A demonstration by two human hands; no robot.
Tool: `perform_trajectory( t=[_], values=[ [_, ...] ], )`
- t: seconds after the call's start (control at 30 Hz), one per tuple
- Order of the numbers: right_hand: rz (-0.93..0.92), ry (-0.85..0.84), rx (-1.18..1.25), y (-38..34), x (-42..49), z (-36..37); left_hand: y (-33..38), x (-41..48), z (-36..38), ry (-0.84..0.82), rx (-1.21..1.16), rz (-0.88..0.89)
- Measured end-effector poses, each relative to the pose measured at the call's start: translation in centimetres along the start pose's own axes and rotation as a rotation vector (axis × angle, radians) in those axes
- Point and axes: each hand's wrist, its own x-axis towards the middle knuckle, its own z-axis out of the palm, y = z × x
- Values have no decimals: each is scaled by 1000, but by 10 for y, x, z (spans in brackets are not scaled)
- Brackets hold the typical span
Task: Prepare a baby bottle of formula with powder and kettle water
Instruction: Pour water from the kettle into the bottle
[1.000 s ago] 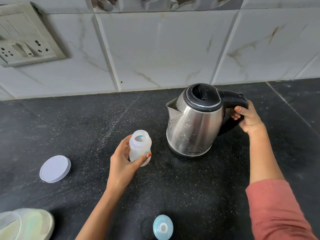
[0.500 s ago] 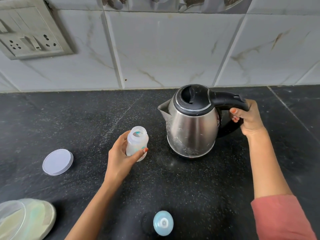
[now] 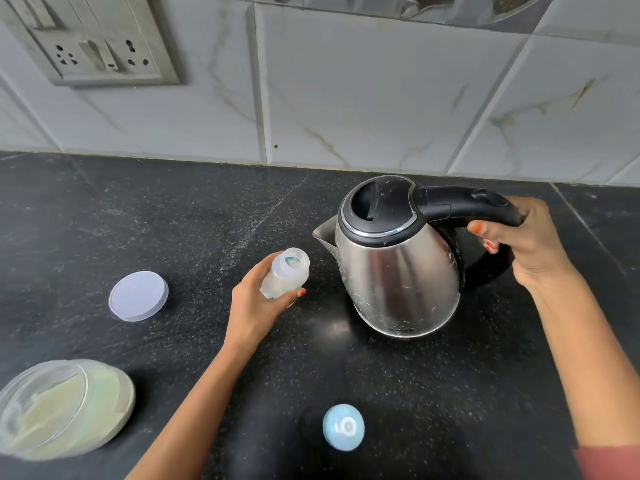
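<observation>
My left hand (image 3: 254, 306) grips a small clear baby bottle (image 3: 285, 276) with its mouth uncovered, tilted toward the kettle. A steel kettle (image 3: 398, 268) with a black lid stands just right of the bottle, its spout pointing left at it. My right hand (image 3: 523, 244) is wrapped round the kettle's black handle. The bottle's blue teat cap (image 3: 343, 427) lies on the black counter (image 3: 173, 220) near the front edge. A clear tub of pale powder (image 3: 59, 407) sits open at the front left, its white lid (image 3: 138, 295) lying flat beside it further back.
A tiled wall (image 3: 381, 91) runs along the back of the counter, with a socket plate (image 3: 93, 46) at the upper left. Bare counter lies between the lid and the bottle and in front of the kettle.
The kettle has tilted and swung a little, its spout now closer to the bottle. My left hand has leaned the bottle toward the spout. The view has shifted downward.
</observation>
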Motion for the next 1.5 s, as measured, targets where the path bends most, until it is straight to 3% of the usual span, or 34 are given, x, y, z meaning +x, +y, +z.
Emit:
perform_trajectory(
  t=[0.5, 1.5],
  values=[
    [60, -146, -209, -32, 4, 24, -12, -9, -14, -39, 70, -12],
    [76, -276, -332, -60, 14, 44, -16, -14, -9, -72, 99, -32]
  ],
)
